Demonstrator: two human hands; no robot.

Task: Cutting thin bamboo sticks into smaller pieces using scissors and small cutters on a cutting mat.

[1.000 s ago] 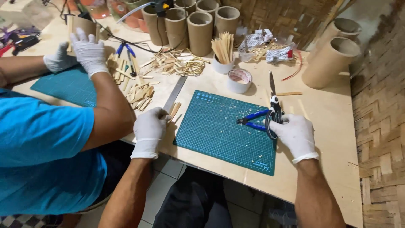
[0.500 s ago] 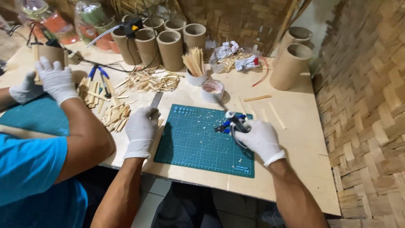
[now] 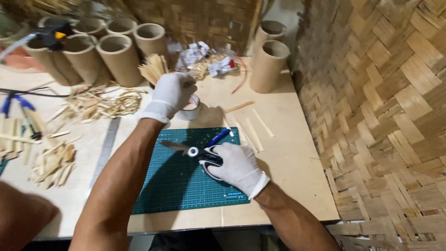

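The right hand (image 3: 237, 167), gloved, is lying on the green cutting mat (image 3: 186, 186) with its fingers clamped on the handles of the scissors (image 3: 195, 152). The left hand (image 3: 173, 93) is reaching over the small white cup (image 3: 189, 110) on the tabletop (image 3: 288, 153), its fingers curled together near the bundle of bamboo sticks (image 3: 153, 69).

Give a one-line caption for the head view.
Gloved right hand holds scissors over green cutting mat; gloved left hand reaches among bamboo sticks.
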